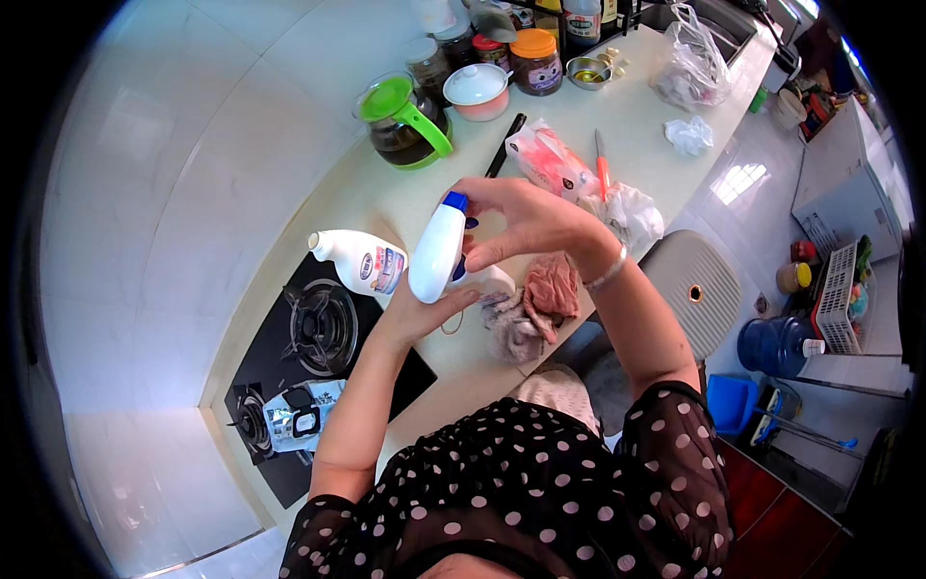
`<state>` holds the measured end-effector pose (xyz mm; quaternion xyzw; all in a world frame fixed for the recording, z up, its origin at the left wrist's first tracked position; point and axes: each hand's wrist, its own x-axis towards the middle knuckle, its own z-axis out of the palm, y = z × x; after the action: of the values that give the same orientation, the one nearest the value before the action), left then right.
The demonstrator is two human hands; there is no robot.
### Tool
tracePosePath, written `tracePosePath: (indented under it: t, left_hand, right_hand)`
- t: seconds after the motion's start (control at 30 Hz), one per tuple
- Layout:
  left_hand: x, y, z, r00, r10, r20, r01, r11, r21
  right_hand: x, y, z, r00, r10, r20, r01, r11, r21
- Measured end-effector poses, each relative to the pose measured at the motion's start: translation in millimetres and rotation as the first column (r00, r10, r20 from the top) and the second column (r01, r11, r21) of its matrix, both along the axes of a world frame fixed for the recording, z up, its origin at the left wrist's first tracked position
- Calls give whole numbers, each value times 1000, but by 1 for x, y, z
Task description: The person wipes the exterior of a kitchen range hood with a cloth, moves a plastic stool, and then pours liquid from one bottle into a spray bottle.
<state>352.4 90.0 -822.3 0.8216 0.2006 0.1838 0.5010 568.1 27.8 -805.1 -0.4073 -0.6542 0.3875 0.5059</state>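
Note:
A white spray bottle [492, 281] with a white trigger head [438, 253] and a blue nozzle is held above the counter. My left hand [419, 313] grips it around the neck and shoulder, partly hiding the body. From the other side my right hand [517, 221] reaches around the trigger head, its fingers behind the blue nozzle and its thumb near the trigger. Left of both hands, a white plastic bottle [365, 262] with a printed label and an uncapped neck stands beside the stove. Pink and grey cloths [551, 289] lie crumpled on the counter under my right forearm.
A black gas stove [322, 326] carries a wet-wipes pack [304, 416]. Behind my hands stand a green-lidded glass jug [405, 130], a lidded pot [477, 94] and several jars. An orange-handled knife [601, 166] lies beside a tissue pack [551, 161]. A trash bin [691, 289] abuts the counter.

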Motion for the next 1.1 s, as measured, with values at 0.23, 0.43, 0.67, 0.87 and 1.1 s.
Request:
tracePosePath:
  t: [0.23, 0.43, 0.67, 0.87, 1.1]
  left_hand:
    - [4, -8, -5, 988, 140, -58, -145, 985, -93]
    - [3, -18, -20, 981, 167, 97, -162, 985, -65]
    - [3, -23, -37, 941, 228, 251, -242, 970, 29]
    - [0, -13, -28, 983, 103, 149, -94, 993, -68]
    - [-4, -9, -33, 980, 142, 137, -112, 973, -203]
  right_hand:
    - [-17, 3, -9, 1000, 25, -11, -26, 998, -57]
    - [-32, -12, -18, 979, -197, -61, 197, 980, -4]
    - [-63, -23, -20, 842, -539, 12, 521, 818, 244]
    - [-25, -9, -5, 1000, 15, -8, -15, 1000, 20]
    - [-46, -10, -13, 954, -279, 106, 247, 937, 246]
